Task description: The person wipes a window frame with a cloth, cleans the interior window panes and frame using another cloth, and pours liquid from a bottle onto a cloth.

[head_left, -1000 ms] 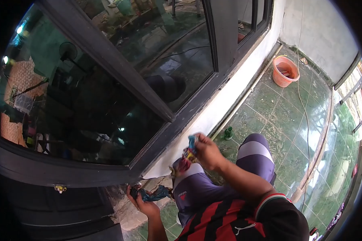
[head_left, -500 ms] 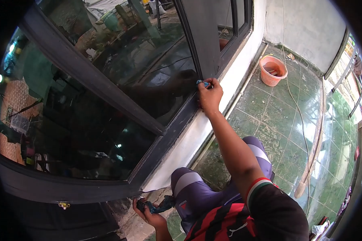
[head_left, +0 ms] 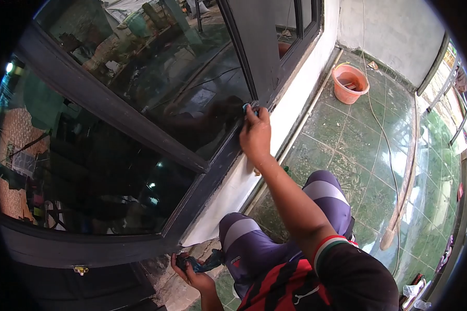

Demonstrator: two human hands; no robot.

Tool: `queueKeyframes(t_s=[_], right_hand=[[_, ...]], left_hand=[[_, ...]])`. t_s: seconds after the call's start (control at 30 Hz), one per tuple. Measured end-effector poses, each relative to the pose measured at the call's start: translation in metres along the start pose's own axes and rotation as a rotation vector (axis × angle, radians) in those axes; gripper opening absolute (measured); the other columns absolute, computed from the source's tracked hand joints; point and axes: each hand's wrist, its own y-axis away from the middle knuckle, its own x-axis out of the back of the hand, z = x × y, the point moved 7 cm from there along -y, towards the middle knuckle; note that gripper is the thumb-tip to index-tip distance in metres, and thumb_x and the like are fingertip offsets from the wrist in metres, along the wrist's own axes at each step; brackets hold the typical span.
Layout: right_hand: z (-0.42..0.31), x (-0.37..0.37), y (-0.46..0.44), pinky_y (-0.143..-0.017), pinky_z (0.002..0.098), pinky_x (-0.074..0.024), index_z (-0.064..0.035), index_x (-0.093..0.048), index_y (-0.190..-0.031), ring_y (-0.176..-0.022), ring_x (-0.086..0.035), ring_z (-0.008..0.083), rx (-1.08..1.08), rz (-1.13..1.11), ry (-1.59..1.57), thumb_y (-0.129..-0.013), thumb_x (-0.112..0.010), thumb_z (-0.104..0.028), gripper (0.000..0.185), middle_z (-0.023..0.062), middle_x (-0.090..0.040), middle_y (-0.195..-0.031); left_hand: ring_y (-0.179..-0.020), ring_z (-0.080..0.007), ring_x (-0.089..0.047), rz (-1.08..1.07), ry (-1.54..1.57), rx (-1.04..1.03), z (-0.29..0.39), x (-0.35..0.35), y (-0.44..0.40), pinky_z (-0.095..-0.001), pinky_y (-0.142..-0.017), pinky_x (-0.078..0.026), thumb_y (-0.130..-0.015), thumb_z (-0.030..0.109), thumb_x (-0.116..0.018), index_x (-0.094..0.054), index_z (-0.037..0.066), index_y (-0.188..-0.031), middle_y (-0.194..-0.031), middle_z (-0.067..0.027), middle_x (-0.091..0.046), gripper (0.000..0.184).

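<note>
Right hand [head_left: 255, 132] sighted at lower corner of window frame [head_left: 223, 165]

A small blue cloth [head_left: 247, 108] is pinched between the right fingertips, its bulk hidden by the hand. It is held where the bottom rail is met by the upright post [head_left: 255, 49]; actual contact cannot be confirmed. The rail's long axis is seen running diagonally, from the cloth down and leftward past the glass pane [head_left: 197, 103]. The corner is reached by the right hand alone. Well apart, below the rail, a crumpled dark cloth [head_left: 207, 263] is gripped by the left hand [head_left: 198, 280], its loose end extended toward the left knee [head_left: 236, 223]
</note>
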Motion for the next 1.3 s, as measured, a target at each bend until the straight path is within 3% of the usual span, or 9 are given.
queueKeyframes(t_s=[0.07, 0.23, 0.43, 0.53, 0.73, 0.93, 1.1, 1.2, 1.3], right_hand=[[0.013, 0.008, -0.015, -0.079, 0.0443, -0.0528, 0.0018, -0.075, -0.106, -0.082, -0.065, 0.0411, -0.038, -0.032, -0.069, -0.089, -0.065, -0.001, 0.02, 0.02, -0.065, -0.091], [0.021, 0.021, -0.039, -0.079, 0.0428, -0.0542, 0.0022, -0.075, -0.1, -0.082, -0.07, 0.0405, -0.41, -0.077, -0.17, -0.087, -0.073, -0.006, 0.016, 0.0207, -0.07, -0.087], [0.007, 0.019, -0.029, -0.082, 0.0443, -0.0538, 0.0004, -0.075, -0.099, -0.092, -0.068, 0.0393, 0.054, 0.064, -0.131, -0.084, -0.068, 0.002, 0.017, 0.0188, -0.07, -0.098], [0.013, 0.017, -0.033, -0.083, 0.045, -0.0538, 0.0004, -0.074, -0.099, -0.096, -0.066, 0.0393, 0.069, -0.082, -0.107, -0.082, -0.065, 0.006, 0.02, 0.0174, -0.069, -0.106], [0.001, 0.022, -0.03, -0.082, 0.0435, -0.0544, 0.0014, -0.072, -0.097, -0.093, -0.066, 0.0372, 0.441, -0.079, -0.093, -0.081, -0.066, 0.007, 0.019, 0.0156, -0.069, -0.103], [0.006, 0.017, -0.032, -0.083, 0.0428, -0.0542, 0.0013, -0.073, -0.103, -0.092, -0.067, 0.0379, 0.256, -0.079, -0.157, -0.081, -0.072, 0.0, 0.022, 0.0182, -0.069, -0.099], [0.01, 0.017, -0.027, -0.084, 0.0448, -0.0535, 0.0004, -0.071, -0.112, -0.091, -0.067, 0.0408, -0.055, 0.012, -0.141, -0.082, -0.073, -0.003, 0.03, 0.022, -0.069, -0.094], [0.012, 0.01, -0.014, -0.083, 0.0454, -0.0531, -0.0004, -0.07, -0.114, -0.09, -0.067, 0.0411, -0.122, 0.131, -0.171, -0.082, -0.072, -0.002, 0.032, 0.0222, -0.069, -0.093], [-0.006, 0.002, 0.015, -0.081, 0.0459, -0.053, -0.0015, -0.071, -0.113, -0.088, -0.067, 0.0396, -0.081, 0.163, -0.194, -0.082, -0.071, 0.0, 0.031, 0.0212, -0.069, -0.094]], left_hand=[[-0.108, -0.0178, -0.056, -0.007, 0.009, -0.013, -0.003, 0.005, 0.0, -0.0283, -0.075, -0.045, -0.098, 0.019, -0.045, -0.043, 0.012, -0.148, -0.124, -0.0086, -0.059, 0.05], [-0.107, -0.0182, -0.056, 0.004, 0.002, 0.015, -0.007, 0.009, 0.002, -0.029, -0.075, -0.047, -0.098, 0.02, -0.046, -0.044, 0.012, -0.147, -0.122, -0.0093, -0.06, 0.05], [-0.101, -0.0184, -0.056, 0.002, -0.02, 0.035, -0.007, 0.007, 0.003, -0.0298, -0.075, -0.048, -0.097, 0.02, -0.045, -0.044, 0.012, -0.147, -0.119, -0.0103, -0.06, 0.05], [-0.098, -0.0182, -0.056, -0.008, -0.014, 0.037, -0.007, 0.004, 0.003, -0.03, -0.075, -0.048, -0.098, 0.019, -0.046, -0.044, 0.011, -0.146, -0.12, -0.0104, -0.059, 0.049], [-0.095, -0.0179, -0.055, -0.008, 0.018, 0.063, -0.011, 0.002, 0.004, -0.0302, -0.076, -0.048, -0.098, 0.016, -0.046, -0.044, 0.011, -0.147, -0.119, -0.01, -0.059, 0.049], [-0.095, -0.0176, -0.055, -0.035, 0.003, 0.055, -0.005, -0.007, 0.007, -0.0304, -0.076, -0.048, -0.099, 0.015, -0.045, -0.044, 0.011, -0.146, -0.118, -0.0099, -0.058, 0.048], [-0.097, -0.018, -0.055, -0.052, 0.018, 0.041, -0.009, -0.007, 0.004, -0.0307, -0.076, -0.049, -0.099, 0.015, -0.045, -0.043, 0.01, -0.146, -0.117, -0.0103, -0.058, 0.047], [-0.081, -0.0165, -0.055, 0.004, -0.015, 0.041, -0.009, -0.007, 0.004, -0.0307, -0.07, -0.048, -0.095, 0.021, -0.05, -0.04, 0.009, -0.147, -0.113, -0.0112, -0.058, 0.054], [-0.097, -0.0183, -0.055, -0.046, 0.003, 0.052, -0.01, -0.006, 0.006, -0.0308, -0.076, -0.049, -0.099, 0.016, -0.045, -0.043, 0.01, -0.146, -0.118, -0.0106, -0.058, 0.048]])
